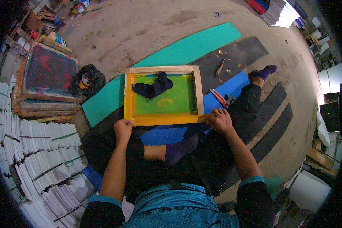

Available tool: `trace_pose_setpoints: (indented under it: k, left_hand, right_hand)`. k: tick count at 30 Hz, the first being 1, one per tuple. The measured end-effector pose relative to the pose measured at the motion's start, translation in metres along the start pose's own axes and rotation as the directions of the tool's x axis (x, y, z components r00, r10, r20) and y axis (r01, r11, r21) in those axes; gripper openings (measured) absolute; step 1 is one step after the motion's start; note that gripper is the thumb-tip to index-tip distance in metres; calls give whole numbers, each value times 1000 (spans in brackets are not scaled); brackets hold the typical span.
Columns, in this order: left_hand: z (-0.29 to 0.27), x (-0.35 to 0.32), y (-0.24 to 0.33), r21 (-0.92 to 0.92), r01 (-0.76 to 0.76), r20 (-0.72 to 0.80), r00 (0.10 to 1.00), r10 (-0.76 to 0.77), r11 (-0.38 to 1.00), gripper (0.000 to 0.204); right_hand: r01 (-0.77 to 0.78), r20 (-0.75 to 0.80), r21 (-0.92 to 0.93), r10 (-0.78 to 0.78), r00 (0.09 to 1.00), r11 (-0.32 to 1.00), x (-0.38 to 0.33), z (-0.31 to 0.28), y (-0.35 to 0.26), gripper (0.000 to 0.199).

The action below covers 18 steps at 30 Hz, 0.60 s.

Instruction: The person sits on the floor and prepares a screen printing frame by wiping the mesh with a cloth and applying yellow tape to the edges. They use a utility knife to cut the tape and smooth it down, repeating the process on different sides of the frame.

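Observation:
A wooden screen-printing frame (197,87) with yellow-green mesh lies in front of my legs. Yellow tape (159,121) runs along its near side, and more yellow covers its left side. At the near left corner my left hand (123,130) pinches the tape's end between thumb and fingers. My right hand (219,121) is closed on the tape's other end at the near right corner; its fingertips are partly hidden, and I cannot tell whether a roll is in them. A crumpled dark cloth (152,87) rests on the mesh.
Green (190,43), black (250,53) and blue mats lie around the frame. A screwdriver (220,67) and a red cutter (219,98) are right of it. Stacked frames (49,70), a black bag (93,78) and bundled white sheets (49,138) stand left. My outstretched foot (263,73) is at right.

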State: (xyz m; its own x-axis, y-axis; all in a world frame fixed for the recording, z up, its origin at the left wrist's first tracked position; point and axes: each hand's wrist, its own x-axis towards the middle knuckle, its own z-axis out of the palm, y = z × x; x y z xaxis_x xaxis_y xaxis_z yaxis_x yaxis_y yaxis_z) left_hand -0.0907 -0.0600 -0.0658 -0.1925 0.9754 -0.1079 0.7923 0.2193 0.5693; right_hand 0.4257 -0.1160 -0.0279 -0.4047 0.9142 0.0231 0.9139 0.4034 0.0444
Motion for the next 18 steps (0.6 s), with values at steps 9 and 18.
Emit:
trace_pose_setpoints:
  k: [9, 18]
  left_hand:
    - [3, 2, -3, -4, -9, 13, 1000, 9, 1000, 23]
    - [7, 5, -4, 4, 18, 29, 999, -18, 1000, 22]
  right_hand:
    - [-29, -21, -24, 28, 999, 999, 2, -3, -11, 25]
    - [163, -75, -58, -167, 983, 985, -3, 17, -27, 41]
